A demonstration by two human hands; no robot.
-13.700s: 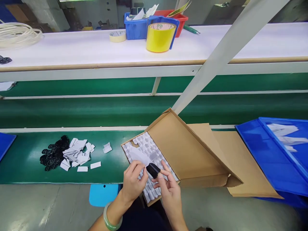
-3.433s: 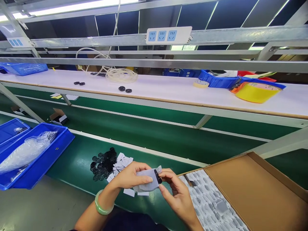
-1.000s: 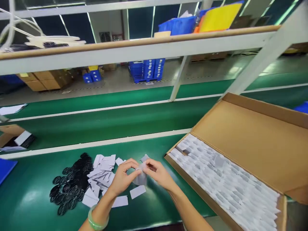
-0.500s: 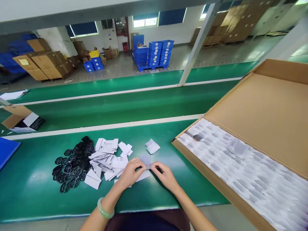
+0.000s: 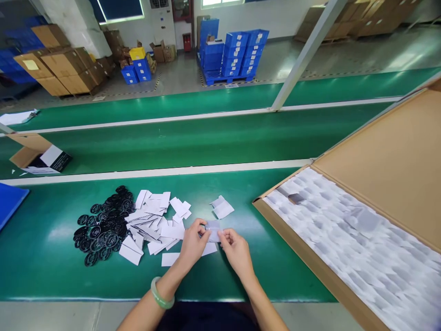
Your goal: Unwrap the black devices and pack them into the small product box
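Observation:
Between my two hands is a small translucent plastic bag (image 5: 213,231), held above the green table. My left hand (image 5: 195,240) pinches its left side, and my right hand (image 5: 235,250) pinches its lower right edge. Whether anything is inside the bag I cannot make out. Under and beside my hands lie white cards (image 5: 170,259). To the left is a heap of folded white cards (image 5: 151,224), touching a pile of round black plastic rings (image 5: 103,230). Beyond my hands a creased, pale plastic bag (image 5: 222,207) lies by itself.
On the right stands a large open cardboard box (image 5: 292,250) packed with rows of white packets (image 5: 347,239). A smaller open carton (image 5: 32,154) sits at the far left, with a blue sheet (image 5: 12,202) nearer me. A slanted metal post (image 5: 306,55) rises behind the table.
The bag has gone from tilted, with its lower edge pinched, to lying flatter and spread between my hands. My left fingers have shifted up its side. The view has tipped down slightly.

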